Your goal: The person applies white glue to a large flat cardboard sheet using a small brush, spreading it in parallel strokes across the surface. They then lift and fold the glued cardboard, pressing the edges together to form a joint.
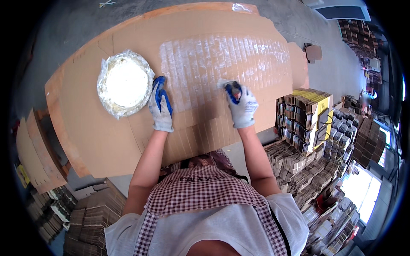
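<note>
My left hand [161, 106], in a white glove with a blue palm, stands on its edge on the cardboard with fingers stretched out. It is beside the right rim of a round, glaring white thing [126, 84] ringed by crinkled clear plastic; whether they touch I cannot tell. Over the lower edge of a large patch of shiny clear tape strips [213, 64], my right hand [241, 106], gloved alike, is closed. A whitish scrap pokes out at its fingertips and a small dark and reddish bit shows between the fingers; their kind is unclear.
A big cardboard sheet [85, 141] covers the worktable, whose wooden edge [68, 141] shows at left. Stacks of flat cardboard [294, 162] stand on the floor at right, with a yellow-edged stack [305, 115] close to the table. More cardboard piles [92, 217] lie at lower left.
</note>
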A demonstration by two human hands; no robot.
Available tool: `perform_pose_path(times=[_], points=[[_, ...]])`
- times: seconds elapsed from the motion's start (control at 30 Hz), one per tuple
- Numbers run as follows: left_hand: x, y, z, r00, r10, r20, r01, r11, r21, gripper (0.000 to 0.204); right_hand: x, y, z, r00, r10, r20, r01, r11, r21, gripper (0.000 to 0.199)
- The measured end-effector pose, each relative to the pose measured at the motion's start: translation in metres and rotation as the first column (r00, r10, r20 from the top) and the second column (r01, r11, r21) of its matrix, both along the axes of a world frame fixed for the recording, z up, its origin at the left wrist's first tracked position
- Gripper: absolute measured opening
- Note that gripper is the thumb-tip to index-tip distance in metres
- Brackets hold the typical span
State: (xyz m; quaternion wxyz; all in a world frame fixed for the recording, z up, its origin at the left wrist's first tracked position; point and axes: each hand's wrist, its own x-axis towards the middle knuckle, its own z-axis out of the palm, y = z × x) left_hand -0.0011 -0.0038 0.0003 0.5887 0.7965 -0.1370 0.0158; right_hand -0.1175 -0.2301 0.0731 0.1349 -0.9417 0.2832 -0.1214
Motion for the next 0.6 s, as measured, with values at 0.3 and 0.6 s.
perform_pose_path(times=[0.3, 0.6], points=[[-0.002, -0.006, 0.001, 0.999, 0.016, -0.039, -0.016, 1.0, -0.002, 0.043, 0.024, 0.008, 0.004, 0.978, 0.13, 0.162, -0.17, 0.949, 0.265, 0.039], [0.001, -0.007, 0.004, 1.0, 0.003, -0.017, -0.003, 1.0, 0.019, 0.045, 0.019, -0.038, 0.016, 0.971, -0.146, 0.191, 0.033, 0.867, 0.497, 0.037]])
